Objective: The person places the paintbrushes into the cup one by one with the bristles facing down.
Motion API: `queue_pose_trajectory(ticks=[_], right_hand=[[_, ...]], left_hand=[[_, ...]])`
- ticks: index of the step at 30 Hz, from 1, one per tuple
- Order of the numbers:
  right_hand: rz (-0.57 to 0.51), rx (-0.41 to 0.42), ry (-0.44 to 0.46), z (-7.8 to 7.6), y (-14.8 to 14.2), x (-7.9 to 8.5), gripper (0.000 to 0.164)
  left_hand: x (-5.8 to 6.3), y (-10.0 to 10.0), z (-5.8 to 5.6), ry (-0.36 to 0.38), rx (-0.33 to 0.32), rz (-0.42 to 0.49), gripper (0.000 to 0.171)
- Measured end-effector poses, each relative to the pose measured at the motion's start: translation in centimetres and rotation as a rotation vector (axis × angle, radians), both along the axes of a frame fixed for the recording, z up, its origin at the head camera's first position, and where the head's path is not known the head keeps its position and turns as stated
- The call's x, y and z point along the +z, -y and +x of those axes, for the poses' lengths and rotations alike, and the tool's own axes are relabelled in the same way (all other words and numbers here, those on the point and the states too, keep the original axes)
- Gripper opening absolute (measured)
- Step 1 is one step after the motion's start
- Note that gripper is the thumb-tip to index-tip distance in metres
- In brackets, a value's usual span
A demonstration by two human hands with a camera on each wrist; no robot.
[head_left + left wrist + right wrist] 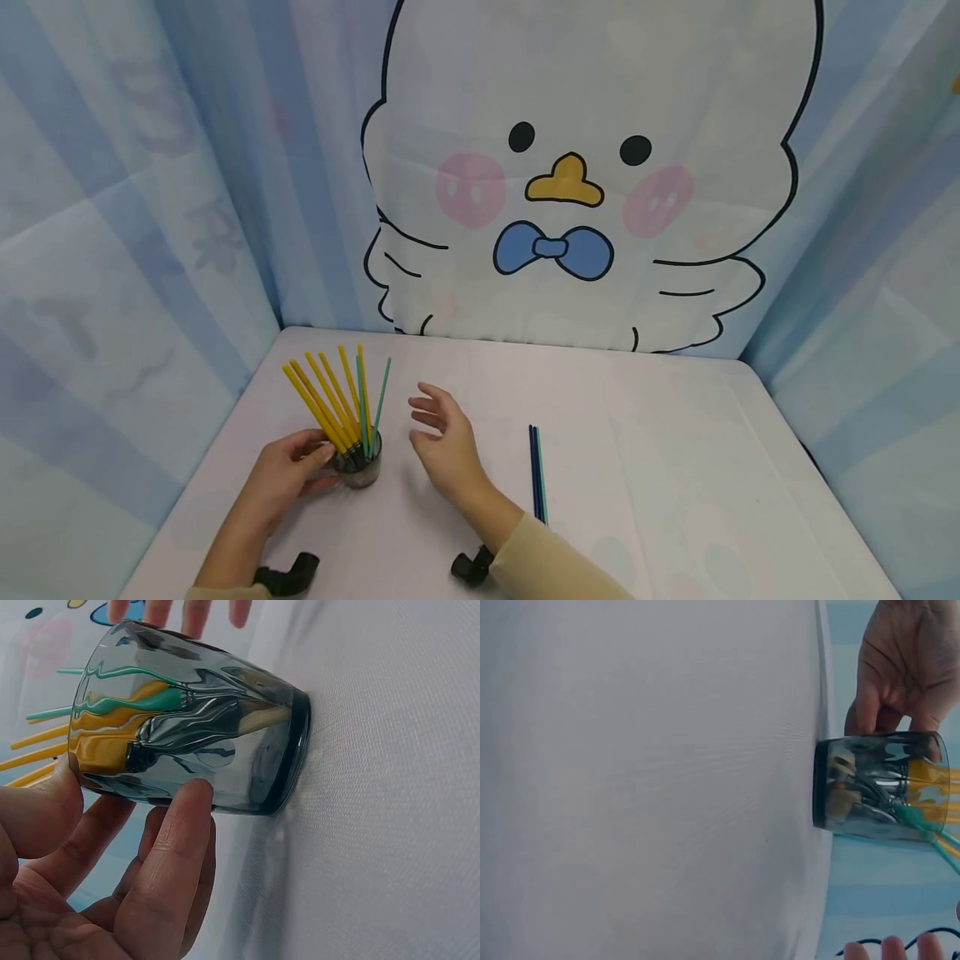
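Note:
A smoky clear glass stands upright on the left part of the table, holding several yellow-handled paintbrushes and a few teal-handled ones. Their dark ferrules and pale bristles point down, seen through the glass wall in the left wrist view. My left hand holds the glass from its left side, thumb near the rim and fingers against the wall. To the right of the glass, my right hand hovers apart from it, fingers loosely bent and holding nothing.
Dark blue sticks and a teal one lie side by side on the white table, right of my right forearm. Black wrist mounts show on both wrists. A curtain with a cartoon bird surrounds the table.

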State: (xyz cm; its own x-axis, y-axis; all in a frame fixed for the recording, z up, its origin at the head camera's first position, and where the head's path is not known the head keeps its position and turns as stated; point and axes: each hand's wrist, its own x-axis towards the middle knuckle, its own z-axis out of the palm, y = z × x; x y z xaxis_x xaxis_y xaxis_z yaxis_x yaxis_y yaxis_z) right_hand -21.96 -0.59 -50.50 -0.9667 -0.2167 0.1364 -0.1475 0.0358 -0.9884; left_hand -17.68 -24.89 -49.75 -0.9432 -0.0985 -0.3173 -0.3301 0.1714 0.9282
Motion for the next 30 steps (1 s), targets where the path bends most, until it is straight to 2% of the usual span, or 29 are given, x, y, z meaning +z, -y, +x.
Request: queue_pose_trajectory(ticks=[20, 30], right_hand=[[0.145, 0.01, 0.036, 1.0, -5.9, 0.5, 0.074], [0.26, -0.025, 0.061, 1.2, -9.4, 0.5, 0.074]], left_hand=[[-0.3, 0.1, -0.2, 0.004, 0.005, -0.007, 0.045], [-0.1, -0.1, -0.3, 0.006, 0.006, -0.015, 0.044]])
